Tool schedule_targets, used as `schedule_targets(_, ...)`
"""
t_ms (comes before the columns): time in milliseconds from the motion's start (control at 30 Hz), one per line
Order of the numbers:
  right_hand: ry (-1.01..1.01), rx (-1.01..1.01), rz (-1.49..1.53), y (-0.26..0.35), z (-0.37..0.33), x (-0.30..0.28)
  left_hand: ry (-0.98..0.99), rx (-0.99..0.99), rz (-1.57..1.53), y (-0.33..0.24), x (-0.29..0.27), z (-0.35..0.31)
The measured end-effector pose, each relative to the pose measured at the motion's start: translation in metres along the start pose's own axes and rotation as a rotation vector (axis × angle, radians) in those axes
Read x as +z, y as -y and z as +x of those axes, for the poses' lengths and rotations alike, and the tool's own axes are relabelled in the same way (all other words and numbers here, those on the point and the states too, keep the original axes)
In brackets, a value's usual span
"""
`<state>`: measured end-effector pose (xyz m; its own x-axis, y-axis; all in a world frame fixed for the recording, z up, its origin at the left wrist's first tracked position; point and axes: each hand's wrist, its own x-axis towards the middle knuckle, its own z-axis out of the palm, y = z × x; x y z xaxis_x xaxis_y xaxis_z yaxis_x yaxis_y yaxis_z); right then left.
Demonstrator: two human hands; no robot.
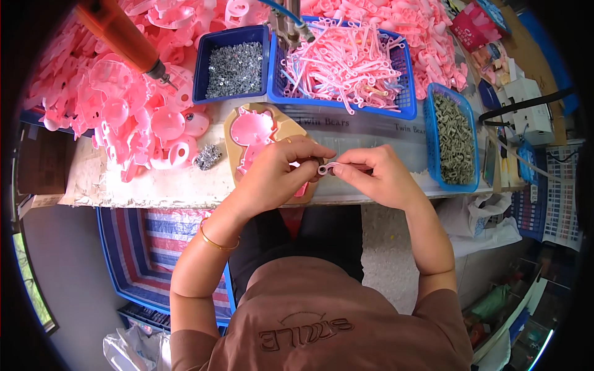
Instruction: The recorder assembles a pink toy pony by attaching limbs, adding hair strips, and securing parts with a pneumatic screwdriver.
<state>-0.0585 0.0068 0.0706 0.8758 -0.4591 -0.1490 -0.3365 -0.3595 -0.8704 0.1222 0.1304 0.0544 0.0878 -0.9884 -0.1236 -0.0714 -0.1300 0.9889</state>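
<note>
Just in front of the work table's near edge, my two hands meet at a thin pink plastic strip with a ring end point(322, 170). My right hand point(380, 176) pinches the strip between thumb and fingers, its ring turned toward the left. The ring has a dark centre. Fingers and thumb of my left hand point(272, 176) are closed right at the ring; what lies between them is too small to make out. Under and behind my left hand rests a tan holder point(235, 133) bearing a pink moulded shell point(252, 128). Part of both is hidden by that hand.
A blue bin point(199, 80) of small metal pieces and a blue basket point(371, 110) of pink strips stand behind. At the right is a blue basket point(432, 148) of metal clips. Pink shells point(117, 114) pile up left, below an orange-handled power screwdriver point(120, 37). Loose screws point(208, 157) lie nearby.
</note>
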Motion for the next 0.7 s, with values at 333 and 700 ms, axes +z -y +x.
schedule_targets(333,-0.023,-0.105,-0.2,-0.003,-0.001,0.009,-0.071,0.101,0.158,0.009,0.002,-0.006)
schedule_targets(700,-0.206,-0.261,-0.316,-0.001,-0.002,0.027,-0.182,-0.034,0.04,0.005,0.0,-0.012)
